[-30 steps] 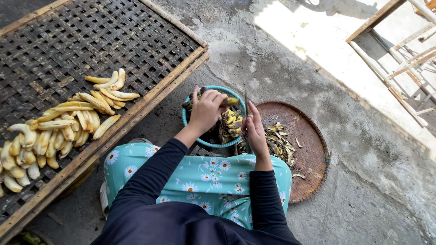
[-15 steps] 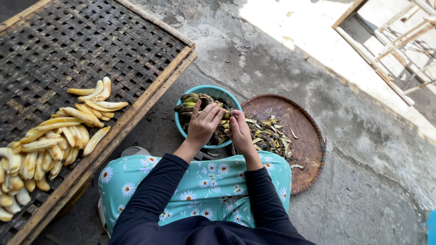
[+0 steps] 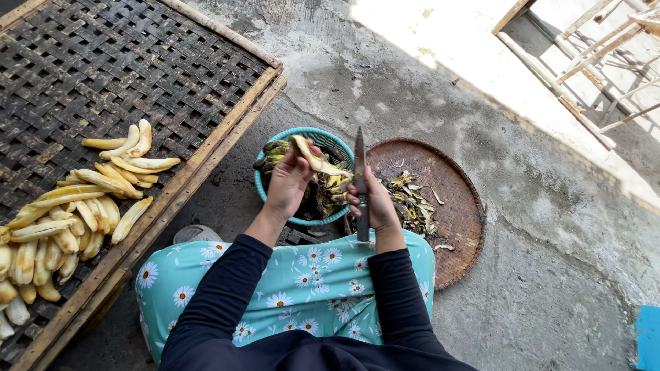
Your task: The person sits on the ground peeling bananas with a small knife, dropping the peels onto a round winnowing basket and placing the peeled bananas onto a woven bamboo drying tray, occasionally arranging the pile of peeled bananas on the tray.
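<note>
My left hand (image 3: 287,184) holds a partly peeled banana (image 3: 311,155) above a teal plastic basket (image 3: 267,198) filled with unpeeled bananas. My right hand (image 3: 371,203) grips a knife (image 3: 360,180) with the blade pointing up, right beside the banana. Both hands are close together over the basket's right side. My sleeves are dark and my lap is covered in teal floral cloth.
A round woven tray (image 3: 455,206) with banana peels (image 3: 407,199) lies to the right. A large dark woven drying rack (image 3: 103,75) with a wooden frame holds several peeled bananas (image 3: 75,206) at the left. A wooden frame (image 3: 584,62) stands at the top right on the concrete floor.
My hands rose out of the basket. The left hand now holds a banana up, and the right hand shows the knife upright beside it.
</note>
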Tool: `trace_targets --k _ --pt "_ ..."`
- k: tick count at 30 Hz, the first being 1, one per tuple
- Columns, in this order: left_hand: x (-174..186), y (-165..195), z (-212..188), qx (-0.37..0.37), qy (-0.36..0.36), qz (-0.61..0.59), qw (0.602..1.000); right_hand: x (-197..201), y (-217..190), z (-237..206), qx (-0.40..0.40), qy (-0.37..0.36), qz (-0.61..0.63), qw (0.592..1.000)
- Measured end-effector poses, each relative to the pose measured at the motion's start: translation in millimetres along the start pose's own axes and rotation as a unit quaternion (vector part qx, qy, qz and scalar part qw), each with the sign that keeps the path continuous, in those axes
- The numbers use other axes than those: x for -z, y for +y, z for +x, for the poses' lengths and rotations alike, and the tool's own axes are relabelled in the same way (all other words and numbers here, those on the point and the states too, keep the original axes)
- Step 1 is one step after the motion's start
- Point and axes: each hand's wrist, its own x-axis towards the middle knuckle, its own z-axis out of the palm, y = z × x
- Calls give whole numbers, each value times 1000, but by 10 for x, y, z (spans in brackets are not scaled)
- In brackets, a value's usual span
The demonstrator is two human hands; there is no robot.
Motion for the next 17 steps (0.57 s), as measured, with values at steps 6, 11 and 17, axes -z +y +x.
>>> trace_targets --k 6,11,17 --pt "59 322 43 52 116 -142 982 260 -209 -10 85 253 4 964" --pt "168 219 111 134 108 -2 985 -26 -220 -100 199 220 -180 938" --pt "250 -203 34 163 81 77 980 -218 166 -36 228 -26 -372 899"
